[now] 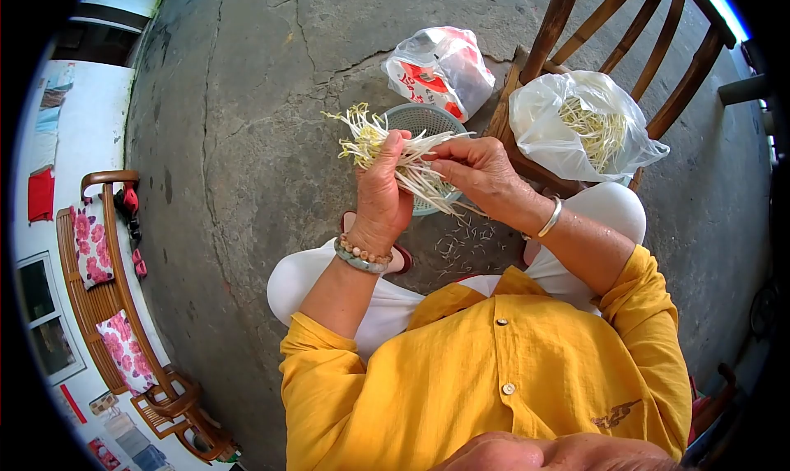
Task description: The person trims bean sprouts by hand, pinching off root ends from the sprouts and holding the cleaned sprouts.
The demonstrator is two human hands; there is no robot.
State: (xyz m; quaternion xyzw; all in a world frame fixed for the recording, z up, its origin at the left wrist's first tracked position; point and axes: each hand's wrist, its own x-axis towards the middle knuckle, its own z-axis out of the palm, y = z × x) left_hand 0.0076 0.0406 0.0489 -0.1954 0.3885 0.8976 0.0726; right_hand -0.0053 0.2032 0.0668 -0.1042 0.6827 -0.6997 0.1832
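My left hand (383, 193) is closed round a bunch of bean sprouts (362, 137), their yellow heads sticking out to the upper left and the white stems trailing to the lower right. At the stem side, my right hand (481, 170) pinches with thumb and forefinger at the root ends of the sprouts. Beneath both hands sits a grey-green plastic colander (425, 118), partly hidden by them. More bean sprouts lie in a white plastic bag (539, 113) on the wooden chair to the right.
A red-and-white plastic bag (448, 67) stands on the concrete floor behind the colander. Broken root bits (465, 244) are scattered between my feet. The slatted wooden chair (568, 26) is at the right, a wooden bench (99, 306) with floral cushions at the far left.
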